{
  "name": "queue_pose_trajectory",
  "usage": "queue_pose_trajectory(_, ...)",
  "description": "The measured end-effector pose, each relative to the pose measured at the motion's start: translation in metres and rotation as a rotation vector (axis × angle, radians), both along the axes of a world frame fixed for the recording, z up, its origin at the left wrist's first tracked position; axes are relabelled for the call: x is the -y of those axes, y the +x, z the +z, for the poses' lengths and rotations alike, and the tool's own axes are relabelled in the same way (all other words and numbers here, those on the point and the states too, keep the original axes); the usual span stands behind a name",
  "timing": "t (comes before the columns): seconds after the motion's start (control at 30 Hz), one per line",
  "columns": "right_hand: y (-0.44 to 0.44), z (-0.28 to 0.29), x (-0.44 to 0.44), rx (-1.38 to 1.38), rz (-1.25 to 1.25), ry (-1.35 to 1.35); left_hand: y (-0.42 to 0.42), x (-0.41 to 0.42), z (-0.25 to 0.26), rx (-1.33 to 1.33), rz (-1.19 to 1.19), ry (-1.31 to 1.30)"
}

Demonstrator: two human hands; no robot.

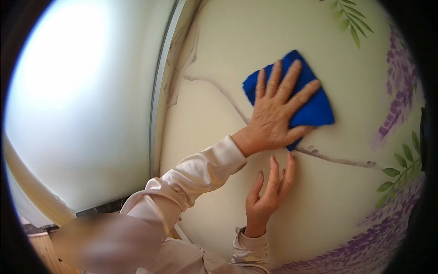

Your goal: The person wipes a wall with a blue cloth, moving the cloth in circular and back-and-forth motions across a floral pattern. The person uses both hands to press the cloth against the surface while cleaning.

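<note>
My left hand (272,116) lies spread with its palm on a blue cloth (313,113) and holds it flat against a cream wall (212,130). The cloth's corners stick out around the fingers, and part of it is hidden under the palm. A painted brown branch (332,159) on the wall runs behind the hand and cloth. Below them, my right hand (268,195) is raised with its fingers apart and slightly bent, holding nothing. Its fingertips are just under the cloth's lowest corner; whether they touch the wall, I cannot tell. Both arms wear pale satin sleeves.
A bright frosted window pane (102,120) with a grey metal frame (159,82) stands left of the wall. A pale curtain (34,185) hangs at lower left, near a dark sill (102,207). Painted purple flowers (398,106) and green leaves (354,20) decorate the wall at right.
</note>
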State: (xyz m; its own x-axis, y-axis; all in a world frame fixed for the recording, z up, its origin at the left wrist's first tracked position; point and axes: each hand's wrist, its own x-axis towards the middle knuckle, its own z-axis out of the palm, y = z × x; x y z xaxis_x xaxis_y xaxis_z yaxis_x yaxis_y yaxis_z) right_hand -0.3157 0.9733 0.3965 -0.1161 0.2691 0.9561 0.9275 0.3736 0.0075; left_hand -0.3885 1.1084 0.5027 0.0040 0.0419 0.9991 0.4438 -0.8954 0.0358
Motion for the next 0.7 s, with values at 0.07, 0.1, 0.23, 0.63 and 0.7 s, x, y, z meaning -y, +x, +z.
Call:
queue_pose_trajectory(0.07,-0.007,-0.002,-0.011,0.011,-0.041,0.014,-0.016,-0.018,-0.017,0.076,0.005,-0.059)
queue_pose_trajectory(0.1,-0.008,-0.004,-0.015,0.021,-0.07,0.021,-0.018,-0.022,-0.026,0.09,0.001,-0.096)
queue_pose_trajectory(0.23,-0.013,-0.011,-0.025,0.046,-0.163,0.056,-0.022,-0.023,-0.082,0.05,0.006,-0.135)
queue_pose_trajectory(0.63,-0.043,-0.012,-0.045,-0.023,-0.195,0.047,-0.044,-0.041,-0.059,0.024,-0.031,-0.122)
queue_pose_trajectory(0.7,-0.048,-0.009,-0.045,-0.044,-0.156,0.06,-0.052,-0.048,-0.021,0.053,-0.037,-0.079)
